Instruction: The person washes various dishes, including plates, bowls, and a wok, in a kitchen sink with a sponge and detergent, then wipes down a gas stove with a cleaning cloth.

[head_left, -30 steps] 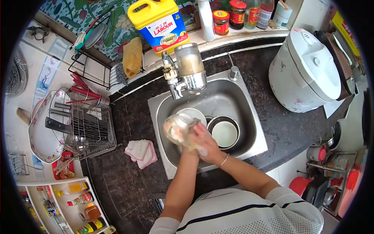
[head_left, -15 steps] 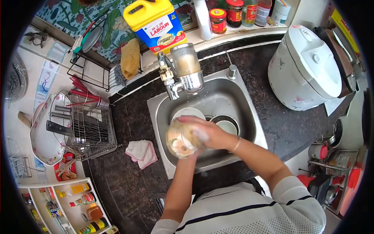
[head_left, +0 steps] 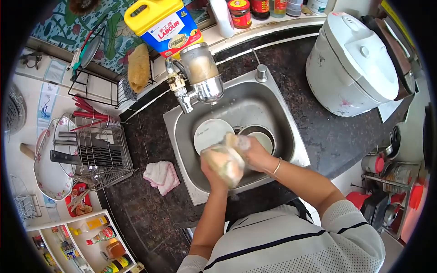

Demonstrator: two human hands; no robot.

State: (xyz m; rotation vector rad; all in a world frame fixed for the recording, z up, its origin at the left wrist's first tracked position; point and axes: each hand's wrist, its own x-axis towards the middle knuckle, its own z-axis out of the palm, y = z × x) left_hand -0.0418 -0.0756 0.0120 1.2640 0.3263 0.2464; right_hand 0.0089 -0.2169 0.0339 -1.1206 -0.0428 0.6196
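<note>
Over the front of the sink [head_left: 286, 113], my left hand [head_left: 212, 172] is wrapped round the side of a bowl [head_left: 224, 164] with an orange and white pattern. The bowl is tilted and smeared by motion. My right hand [head_left: 256, 154] is closed at its upper right edge, with white suds on the fingers. A tan scrubber [head_left: 231, 138], blurred and partly covered, shows at the right fingertips. Behind the hands, a white plate [head_left: 211, 132] lies in the basin. Beside it sits another round dish [head_left: 261, 139] with a dark rim, partly hidden by my right hand.
A faucet with a filter [head_left: 200, 73] overhangs the basin's back left. A folded cloth [head_left: 161, 176] lies left of the sink. Further left stands a wire rack [head_left: 107, 154] with a knife. A white rice cooker [head_left: 350, 68] stands right; a yellow jug [head_left: 166, 27] is behind.
The bowl has tilted and moved down and right between my hands. My right hand has shifted from over its top to its right edge, uncovering more of the white plate. The view has shifted slightly.
</note>
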